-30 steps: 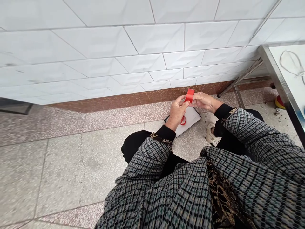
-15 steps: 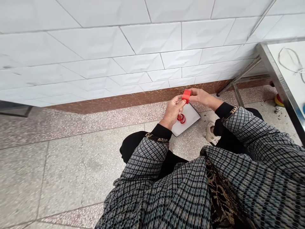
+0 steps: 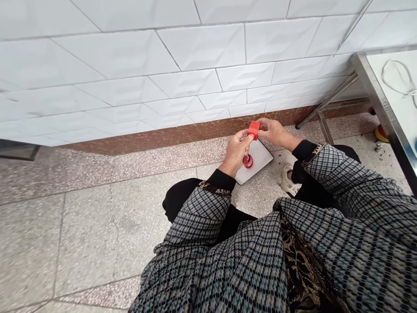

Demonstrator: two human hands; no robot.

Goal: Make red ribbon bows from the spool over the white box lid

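Observation:
A roll of bright red tape (image 3: pixel 253 129) is held up in front of me, low above the floor by the wall. My left hand (image 3: pixel 237 151) grips its near side, thumb laid across the lower edge. On the far right side, the fingertips of my right hand (image 3: pixel 275 131) pinch the tape; the exact contact is partly hidden. Under my hands a white, dark-edged board (image 3: pixel 260 164) lies on the floor. Red rings (image 3: pixel 248 161), which look like more tape rolls, rest on it, partly covered by my left hand.
A white tiled wall (image 3: pixel 208 45) with a brown skirting runs across the front. To the right stands a metal-framed table (image 3: pixel 374 87) with a white cable (image 3: pixel 383 74) on top. A red and yellow object (image 3: pixel 382 134) sits beneath it. Speckled stone floor (image 3: pixel 94 226) spreads left.
My right fingers have shifted slightly at the tape's right side, and the tape has turned a little. Both hands stay in nearly the same place; the view has moved slightly.

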